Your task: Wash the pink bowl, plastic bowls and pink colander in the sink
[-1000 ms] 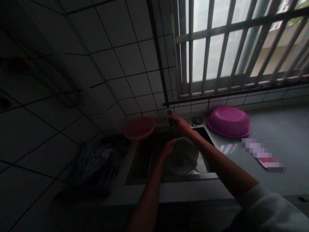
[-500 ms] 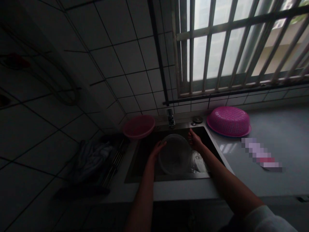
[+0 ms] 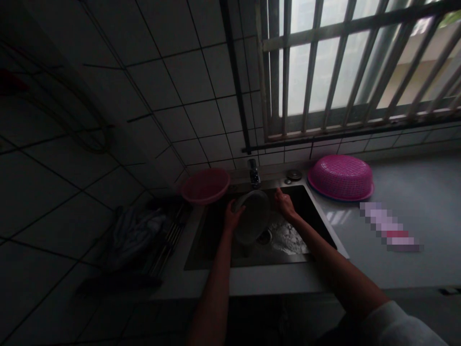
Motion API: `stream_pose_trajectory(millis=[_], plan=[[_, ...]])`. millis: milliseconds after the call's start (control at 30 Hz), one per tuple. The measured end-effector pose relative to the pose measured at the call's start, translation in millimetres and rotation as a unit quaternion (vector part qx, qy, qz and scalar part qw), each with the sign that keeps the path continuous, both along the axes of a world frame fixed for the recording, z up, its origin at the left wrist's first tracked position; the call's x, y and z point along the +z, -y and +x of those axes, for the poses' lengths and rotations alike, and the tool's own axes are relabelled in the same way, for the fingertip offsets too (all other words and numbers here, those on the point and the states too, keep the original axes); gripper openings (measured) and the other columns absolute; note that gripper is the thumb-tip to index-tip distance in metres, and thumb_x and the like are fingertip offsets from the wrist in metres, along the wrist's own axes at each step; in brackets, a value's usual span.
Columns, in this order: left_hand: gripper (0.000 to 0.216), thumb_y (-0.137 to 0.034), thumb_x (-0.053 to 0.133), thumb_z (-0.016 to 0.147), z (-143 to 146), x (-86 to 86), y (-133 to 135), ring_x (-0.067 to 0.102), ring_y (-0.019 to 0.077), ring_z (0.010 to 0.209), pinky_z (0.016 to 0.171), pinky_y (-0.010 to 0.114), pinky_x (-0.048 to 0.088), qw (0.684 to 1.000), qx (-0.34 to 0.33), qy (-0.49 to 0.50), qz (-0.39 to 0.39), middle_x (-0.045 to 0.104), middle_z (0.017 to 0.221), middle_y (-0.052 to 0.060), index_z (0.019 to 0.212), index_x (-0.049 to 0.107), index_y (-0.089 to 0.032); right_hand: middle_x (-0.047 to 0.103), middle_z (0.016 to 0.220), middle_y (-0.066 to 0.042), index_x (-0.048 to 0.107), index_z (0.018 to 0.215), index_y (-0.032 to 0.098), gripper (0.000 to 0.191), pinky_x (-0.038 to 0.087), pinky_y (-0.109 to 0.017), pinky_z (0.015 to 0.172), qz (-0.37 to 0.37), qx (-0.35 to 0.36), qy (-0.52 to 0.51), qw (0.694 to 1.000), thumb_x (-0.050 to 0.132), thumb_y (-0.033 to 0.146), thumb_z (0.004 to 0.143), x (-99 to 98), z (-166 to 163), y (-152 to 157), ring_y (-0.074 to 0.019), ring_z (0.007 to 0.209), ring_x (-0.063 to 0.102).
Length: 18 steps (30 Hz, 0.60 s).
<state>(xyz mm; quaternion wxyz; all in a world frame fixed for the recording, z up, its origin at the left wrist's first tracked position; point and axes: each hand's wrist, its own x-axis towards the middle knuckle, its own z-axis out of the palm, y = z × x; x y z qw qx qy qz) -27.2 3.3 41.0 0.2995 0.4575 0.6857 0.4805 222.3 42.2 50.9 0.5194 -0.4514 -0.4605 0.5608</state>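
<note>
Gripping a clear bowl (image 3: 254,218) by its left edge with the left hand (image 3: 233,216), and holding it tilted within the sink (image 3: 273,258), in front of the faucet (image 3: 254,175) and apart from it. Holding the right hand (image 3: 285,205) separate from the left, just beyond the right edge of the bowl, with curled fingers and apparently around nothing; too dark to tell whether fully closed.

Seemingly done so far: lifting and tipping the bowl, and wetting the sink floor, judging from a bright, rippled patch of water (image 3: 290,238) to the right of the drain (image 3: 265,236). Probably somewhere in the middle, then, rather than at the end. Not yet done: putting the bowl down or letting go of it. Impossible to make out in this light: whether quite emptied, whether clean inside, or whether resting at all on the sink floor. No clear stream visible under the faucet, so perhaps turned off, but not certain.

Untouched by either hand: a pink basin (image 3: 207,187) at the back left corner of the sink, and a bright pink basket (image 3: 341,177) lying upside down on the pale surface (image 3: 414,187) to the right. Also apart from the work, at the far left: a crumpled cloth (image 3: 139,228), mostly in shadow.
</note>
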Motion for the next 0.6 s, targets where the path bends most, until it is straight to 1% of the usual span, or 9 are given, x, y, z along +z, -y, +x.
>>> stream_pose_trajectory(millis=[133,233,367,433,500,567,600], plan=[[0.063,-0.026,0.083,0.084,2,-2.1,0,0.060,0.0277,0.138,0.115,0.040,0.047,1.000,-0.015,-0.008,0.007,0.063,0.148,0.016,0.143,0.059,-0.020,0.036,0.049,0.004,0.039,0.058,0.026,0.070,0.025,-0.026,0.042,0.022,-0.007,0.021,1.000,0.046,0.090,0.084,2.2,-1,0,-0.0109,0.045,0.032],[0.066,-0.025,0.083,0.083,2,-4.8,0,0.062,0.0277,0.135,0.114,0.040,0.048,1.000,-0.024,-0.003,0.007,0.064,0.146,0.016,0.144,0.058,-0.020,0.034,0.050,0.004,0.038,0.058,0.026,0.069,0.024,-0.026,0.042,0.038,-0.017,0.031,0.999,0.044,0.089,0.086,2.0,-2,-1,-0.0106,0.045,0.031],[0.068,-0.028,0.086,0.081,-1,-7.0,-1,0.063,0.0284,0.134,0.113,0.041,0.049,1.000,-0.023,0.002,0.005,0.065,0.144,0.016,0.142,0.059,-0.021,0.033,0.052,0.005,0.038,0.061,0.026,0.068,0.027,-0.025,0.044,0.036,-0.005,0.016,0.999,0.042,0.088,0.087,-8.7,-1,-3,-0.0107,0.047,0.031],[0.066,-0.029,0.086,0.081,-1,-6.0,-2,0.063,0.0283,0.133,0.111,0.040,0.050,1.000,-0.010,0.022,0.000,0.065,0.144,0.016,0.141,0.060,-0.019,0.040,0.055,0.004,0.045,0.066,0.024,0.065,0.030,-0.024,0.046,0.038,0.021,0.047,0.998,0.044,0.085,0.088,-19.5,2,-4,-0.0118,0.050,0.037],[0.067,-0.034,0.087,0.080,3,-4.0,-2,0.067,0.0285,0.126,0.106,0.041,0.053,0.997,0.008,0.067,-0.025,0.068,0.140,0.017,0.139,0.060,-0.018,0.052,0.062,0.002,0.056,0.075,0.022,0.057,0.035,-0.024,0.050,0.051,0.070,0.122,0.989,0.055,0.077,0.089,-31.9,4,-4,-0.0134,0.056,0.046],[0.069,-0.043,0.090,0.076,11,-2.8,-3,0.072,0.0285,0.114,0.098,0.042,0.056,0.990,0.017,0.128,-0.052,0.073,0.129,0.015,0.135,0.063,-0.019,0.061,0.069,0.000,0.063,0.083,0.020,0.044,0.038,-0.023,0.054,0.059,0.138,0.221,0.964,0.063,0.063,0.090,-43.4,5,-3,-0.0144,0.061,0.052],[0.070,-0.047,0.092,0.072,17,-3.1,-3,0.074,0.0283,0.109,0.096,0.042,0.057,0.985,0.011,0.162,-0.051,0.076,0.122,0.014,0.131,0.065,-0.019,0.063,0.070,-0.001,0.065,0.083,0.019,0.038,0.039,-0.024,0.056,0.059,0.171,0.272,0.945,0.066,0.056,0.090,-48.1,4,-2,-0.0145,0.062,0.053]])
